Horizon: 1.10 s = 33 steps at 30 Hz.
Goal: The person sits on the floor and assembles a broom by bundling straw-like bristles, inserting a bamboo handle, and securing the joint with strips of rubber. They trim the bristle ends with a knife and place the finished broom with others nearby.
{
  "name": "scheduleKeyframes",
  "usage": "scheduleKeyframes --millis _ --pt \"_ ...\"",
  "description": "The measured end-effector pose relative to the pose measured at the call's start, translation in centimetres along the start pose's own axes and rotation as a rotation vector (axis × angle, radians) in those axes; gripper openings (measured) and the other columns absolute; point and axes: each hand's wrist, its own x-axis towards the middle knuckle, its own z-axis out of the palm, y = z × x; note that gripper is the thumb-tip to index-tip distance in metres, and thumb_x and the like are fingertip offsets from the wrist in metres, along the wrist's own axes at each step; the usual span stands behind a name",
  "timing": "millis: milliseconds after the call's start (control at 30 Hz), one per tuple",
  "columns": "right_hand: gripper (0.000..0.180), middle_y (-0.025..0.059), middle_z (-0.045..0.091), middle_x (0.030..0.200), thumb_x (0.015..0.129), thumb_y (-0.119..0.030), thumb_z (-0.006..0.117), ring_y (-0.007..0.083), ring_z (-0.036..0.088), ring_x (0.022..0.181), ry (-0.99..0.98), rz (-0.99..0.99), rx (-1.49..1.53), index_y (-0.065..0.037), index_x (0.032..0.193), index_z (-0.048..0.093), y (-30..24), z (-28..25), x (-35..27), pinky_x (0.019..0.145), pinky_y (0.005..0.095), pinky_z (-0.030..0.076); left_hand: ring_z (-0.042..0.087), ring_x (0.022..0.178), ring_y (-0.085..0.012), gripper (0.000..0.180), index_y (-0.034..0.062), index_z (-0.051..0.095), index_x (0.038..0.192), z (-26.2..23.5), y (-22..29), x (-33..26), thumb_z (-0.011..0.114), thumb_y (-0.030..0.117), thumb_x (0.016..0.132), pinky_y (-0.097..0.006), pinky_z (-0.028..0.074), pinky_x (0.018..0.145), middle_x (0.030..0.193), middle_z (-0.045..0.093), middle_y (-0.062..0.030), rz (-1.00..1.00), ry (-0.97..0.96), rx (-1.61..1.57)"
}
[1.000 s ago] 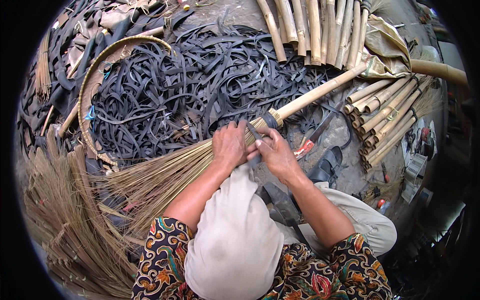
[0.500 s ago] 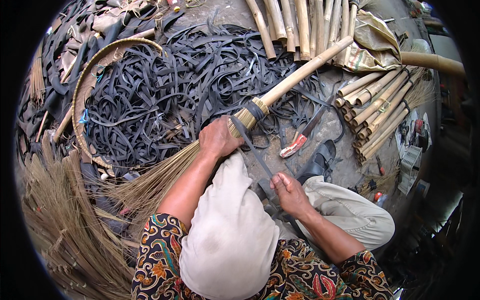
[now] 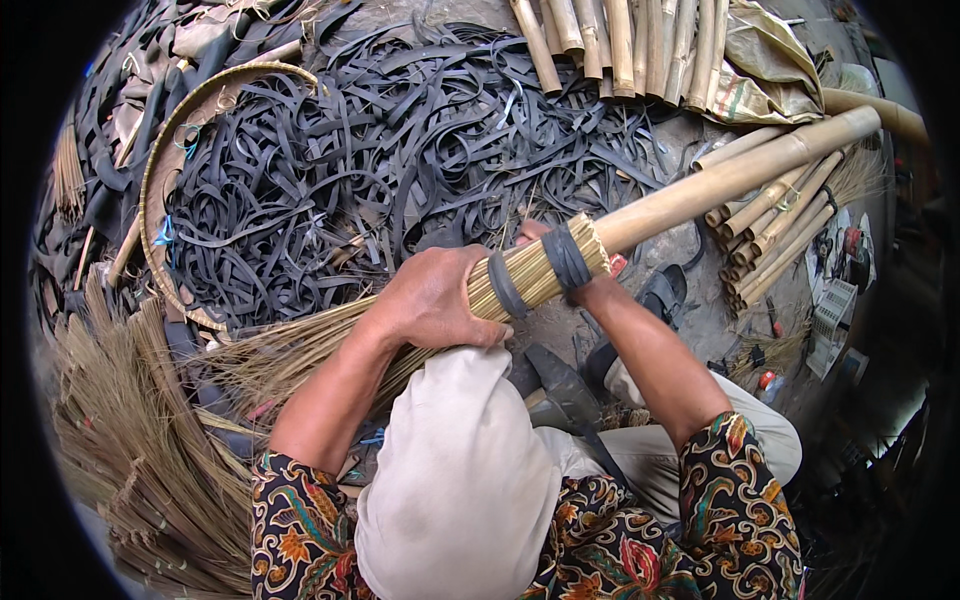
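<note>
A stick broom [image 3: 535,275] lies slanted over my raised knee, its bamboo handle [image 3: 740,178] pointing to the upper right. One black rubber strip [image 3: 567,256] binds the bristles near the handle, and another black rubber strip [image 3: 506,286] crosses them a little lower. My left hand [image 3: 432,300] is closed around the bristles just below that lower strip. From the near side my right hand [image 3: 532,231] reaches underneath the broom; bunched fingertips show at its far side. The broom hides most of that hand and whatever it holds.
A heap of black rubber strips [image 3: 400,170] spills from a round woven tray [image 3: 150,210]. Loose bristles [image 3: 130,440] lie at left. Bamboo poles [image 3: 640,45] stand at the back, with bundled bamboo-handled pieces [image 3: 775,215] at right. A sandal [image 3: 660,297] is on my foot.
My right hand has moved from near my knee up and under the broom. The strip it pulled taut now lies around the bristles. The broom's handle has swung right and lower.
</note>
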Motion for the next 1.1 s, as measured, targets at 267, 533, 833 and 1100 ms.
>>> scheduleKeyframes --millis 267,533,833,1100 --pt "0.027 0.0087 0.072 0.095 0.08 -0.025 0.083 0.0287 0.072 0.094 -0.121 -0.564 -0.462 -0.009 0.097 0.07 -2.6 -3.8 4.4 0.08 0.0416 0.056 0.071 0.093 -0.0211 0.065 0.0016 0.076 0.11 -0.8 -0.7 1.8 0.098 0.041 0.064 -0.033 0.054 0.088 0.102 0.078 -0.0071 -0.099 -0.325 -0.37" --pt "0.05 0.02 0.078 0.099 0.11 -0.035 0.055 0.0278 0.078 0.086 -0.557 0.411 -0.339 -0.002 0.147 0.053 -3.4 -3.3 0.3 0.081 0.0455 0.062 0.074 0.104 -0.0419 0.067 -0.002 0.069 0.116 1.9 -1.6 4.3 0.092 0.042 0.071 -0.047 0.059 0.092 0.11 0.075 -0.0243 -0.27 0.211 0.345" --pt "0.059 0.015 0.075 0.08 0.116 -0.053 0.038 0.022 0.071 0.054 -0.221 0.816 0.756 -0.002 0.106 0.065 -5.5 -1.9 7.8 0.047 0.0318 0.056 0.074 0.098 -0.0354 0.05 0.0031 0.068 0.115 6.8 -4.1 6.2 0.086 0.027 0.075 -0.045 0.058 0.09 0.104 0.073 -0.016 -0.188 0.371 0.567" --pt "0.032 0.0082 0.07 0.085 0.116 -0.028 0.048 0.0146 0.066 0.062 -0.023 0.736 0.799 0.0 0.112 0.064 -7.9 -1.1 0.9 0.055 0.0263 0.05 0.074 0.1 -0.0369 0.053 0.0044 0.066 0.116 7.6 -4.7 6.9 0.088 0.031 0.075 -0.046 0.058 0.091 0.108 0.073 -0.0162 -0.216 0.487 0.554"
